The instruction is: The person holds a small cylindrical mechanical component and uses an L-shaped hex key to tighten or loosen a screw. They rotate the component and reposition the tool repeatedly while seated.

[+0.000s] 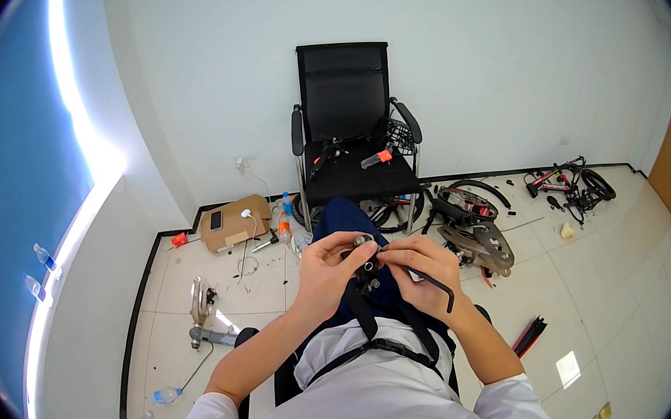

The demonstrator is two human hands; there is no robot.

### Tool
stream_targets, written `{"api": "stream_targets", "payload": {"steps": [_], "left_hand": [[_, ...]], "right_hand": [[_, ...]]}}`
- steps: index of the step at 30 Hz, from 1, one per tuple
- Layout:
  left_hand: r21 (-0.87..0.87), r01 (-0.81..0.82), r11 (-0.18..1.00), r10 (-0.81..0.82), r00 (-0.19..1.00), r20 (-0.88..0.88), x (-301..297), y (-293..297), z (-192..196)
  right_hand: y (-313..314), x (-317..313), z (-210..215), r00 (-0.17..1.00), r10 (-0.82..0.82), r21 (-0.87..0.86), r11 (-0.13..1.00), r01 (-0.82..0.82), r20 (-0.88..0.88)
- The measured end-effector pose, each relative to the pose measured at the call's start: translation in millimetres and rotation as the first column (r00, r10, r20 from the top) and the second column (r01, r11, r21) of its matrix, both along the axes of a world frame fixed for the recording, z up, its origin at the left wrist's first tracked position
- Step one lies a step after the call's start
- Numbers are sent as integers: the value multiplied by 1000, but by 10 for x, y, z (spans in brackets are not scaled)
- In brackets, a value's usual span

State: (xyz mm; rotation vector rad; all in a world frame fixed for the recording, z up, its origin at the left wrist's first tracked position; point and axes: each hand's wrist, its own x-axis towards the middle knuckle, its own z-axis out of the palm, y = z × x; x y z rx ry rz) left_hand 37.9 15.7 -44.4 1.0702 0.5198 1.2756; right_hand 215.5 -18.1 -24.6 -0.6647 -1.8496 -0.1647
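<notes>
Above my lap, my left hand (pixel 327 271) is closed around a small black metal part (pixel 367 278) with a round hole and knobbly ends, which looks like a bicycle brake caliper. My right hand (pixel 431 274) pinches a black hex key (pixel 441 285); its bent short end sticks out past the fingers, pointing toward me. The right fingertips sit against the right side of the black part. Whether the key's far tip is seated in it is hidden by the fingers.
A black office chair (pixel 349 87) stands ahead, with an orange-capped bottle (pixel 376 159) on its seat. Cardboard (pixel 236 223) bearing a phone lies left. Bicycle wheels and a grey metal plate (pixel 480 244) lie right, a bike frame (pixel 553 185) farther off. Near left is a metal fork-like piece (pixel 200 310).
</notes>
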Motion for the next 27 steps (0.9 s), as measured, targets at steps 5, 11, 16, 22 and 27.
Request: {"api": "stream_targets", "payload": {"steps": [5,11,16,22,27], "left_hand": [[7,2,1000,-2,1000,8,-3,7,-18],[45,-46,998,46,999,17,11,-16,-30],[62,-43,997,44,999,-10,13,13,-44],[35,-19,999,19,1000,-9,7,24,-43],[49,-30,998,30,1000,8,14,9,-53]], "right_hand": [[12,-45,11,996,-25,-8,1000,25,-81],[-13,-32,-50,990,-96,-141,987,80,-107],[25,18,-79,996,-31,-128,992,21,-78],[-28,1,47,999,-28,-118,993,23,-41],[-26,-3,-2,989,-128,-189,976,111,-80]]}}
